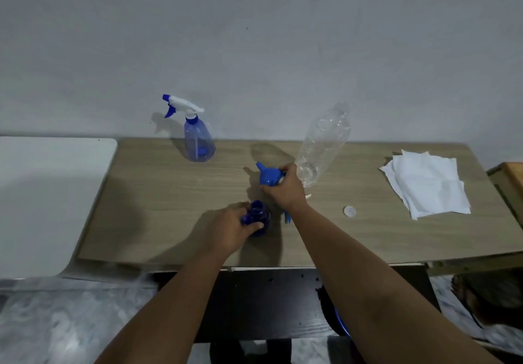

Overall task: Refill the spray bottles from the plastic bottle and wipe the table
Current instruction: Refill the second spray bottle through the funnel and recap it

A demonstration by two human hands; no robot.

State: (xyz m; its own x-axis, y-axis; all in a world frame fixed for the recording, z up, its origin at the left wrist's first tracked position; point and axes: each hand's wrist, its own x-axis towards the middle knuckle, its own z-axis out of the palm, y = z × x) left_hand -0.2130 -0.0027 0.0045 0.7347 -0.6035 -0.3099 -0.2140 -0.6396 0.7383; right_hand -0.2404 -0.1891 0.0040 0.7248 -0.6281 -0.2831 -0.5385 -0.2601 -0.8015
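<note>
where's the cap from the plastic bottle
In the head view, the small white cap lies on the table, right of the right hand, between it and the white paper towels.

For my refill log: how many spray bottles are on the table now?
2. One pale blue spray bottle stands at the back left, trigger head on. One dark blue bottle stands near the front, open, in the left hand.
</note>
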